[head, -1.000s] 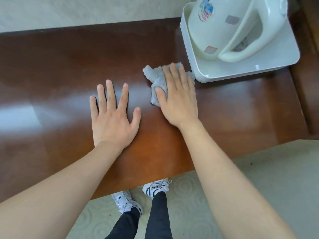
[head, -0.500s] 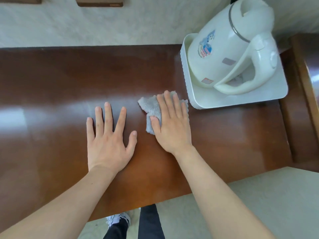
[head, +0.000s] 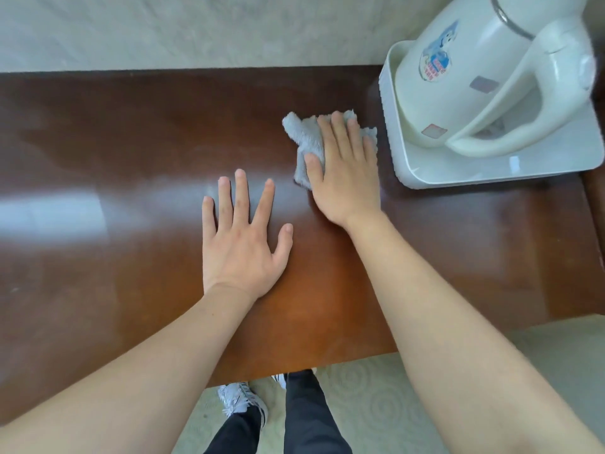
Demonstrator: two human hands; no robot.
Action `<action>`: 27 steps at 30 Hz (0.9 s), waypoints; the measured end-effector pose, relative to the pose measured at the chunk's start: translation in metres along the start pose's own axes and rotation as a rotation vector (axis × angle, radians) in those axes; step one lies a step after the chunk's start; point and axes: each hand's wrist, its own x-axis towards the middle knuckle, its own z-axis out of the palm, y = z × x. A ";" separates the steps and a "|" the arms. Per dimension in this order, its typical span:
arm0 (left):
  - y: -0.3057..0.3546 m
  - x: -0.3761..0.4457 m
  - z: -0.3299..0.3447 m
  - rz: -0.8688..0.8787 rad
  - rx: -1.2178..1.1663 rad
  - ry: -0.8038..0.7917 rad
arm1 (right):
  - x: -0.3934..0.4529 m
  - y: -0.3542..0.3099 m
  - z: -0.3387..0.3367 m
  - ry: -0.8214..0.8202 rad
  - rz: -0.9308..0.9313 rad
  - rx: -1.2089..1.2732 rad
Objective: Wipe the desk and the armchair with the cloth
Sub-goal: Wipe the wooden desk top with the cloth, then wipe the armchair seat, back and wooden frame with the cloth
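Observation:
The glossy dark brown desk [head: 114,198] fills most of the view. A small grey fluffy cloth [head: 302,136] lies crumpled on it, right of centre. My right hand [head: 343,172] presses flat on the cloth, fingers over it and thumb on its near edge. My left hand [head: 242,240] rests flat on the bare wood with fingers spread, just left of and nearer than the cloth. The armchair is not in view.
A white tray [head: 491,170] stands at the desk's right end, close beside the cloth, with a white electric kettle [head: 474,80] on it. A pale wall [head: 196,27] runs behind the desk. My legs and shoes [head: 242,401] stand on patterned carpet below the front edge.
My right hand has kept sliding the cloth over the wood beside the tray, a little nearer then away again. The left hand stayed planted. The camera view shifted.

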 end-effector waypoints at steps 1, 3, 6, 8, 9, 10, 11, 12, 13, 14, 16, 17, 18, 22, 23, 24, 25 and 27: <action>-0.001 0.000 0.000 -0.001 -0.013 0.002 | -0.021 -0.001 0.002 -0.003 0.002 -0.013; -0.002 -0.001 -0.001 -0.004 -0.049 0.000 | -0.064 -0.003 0.006 -0.036 0.027 0.013; -0.004 -0.001 -0.002 -0.005 -0.091 -0.002 | -0.121 -0.006 0.011 -0.084 0.058 0.054; -0.005 -0.001 -0.004 0.003 -0.116 -0.002 | -0.156 -0.010 0.013 -0.110 0.070 0.069; -0.006 -0.002 -0.005 0.010 -0.134 -0.003 | -0.173 -0.013 0.014 -0.128 0.076 0.070; -0.008 -0.003 -0.007 0.014 -0.158 -0.001 | -0.189 -0.017 0.015 -0.141 0.082 0.069; -0.009 -0.003 -0.009 0.019 -0.186 -0.001 | -0.203 -0.021 0.016 -0.147 0.092 0.069; -0.011 -0.003 -0.011 0.024 -0.214 -0.010 | -0.215 -0.025 0.017 -0.151 0.108 0.080; -0.013 -0.003 -0.014 0.029 -0.240 -0.033 | -0.225 -0.028 0.016 -0.156 0.127 0.110; -0.015 -0.003 -0.018 0.038 -0.265 -0.068 | -0.233 -0.031 0.014 -0.164 0.148 0.163; -0.020 -0.007 -0.031 0.064 -0.360 -0.155 | -0.241 -0.037 0.004 -0.189 0.230 0.344; -0.023 -0.010 -0.041 0.074 -0.443 -0.189 | -0.240 -0.042 -0.006 -0.222 0.318 0.469; -0.026 -0.016 -0.053 0.085 -0.535 -0.209 | -0.237 -0.048 -0.021 -0.265 0.438 0.607; -0.034 -0.059 -0.110 0.160 -0.834 -0.147 | -0.225 -0.085 -0.097 -0.313 0.645 1.168; -0.036 -0.072 -0.125 0.171 -0.907 -0.165 | -0.225 -0.093 -0.114 -0.309 0.636 1.298; -0.038 -0.084 -0.139 0.177 -0.960 -0.185 | -0.226 -0.101 -0.131 -0.315 0.638 1.436; -0.042 -0.096 -0.154 0.173 -0.997 -0.193 | -0.228 -0.108 -0.147 -0.341 0.633 1.570; -0.050 -0.120 -0.183 0.141 -1.059 -0.172 | -0.237 -0.122 -0.179 -0.465 0.548 1.796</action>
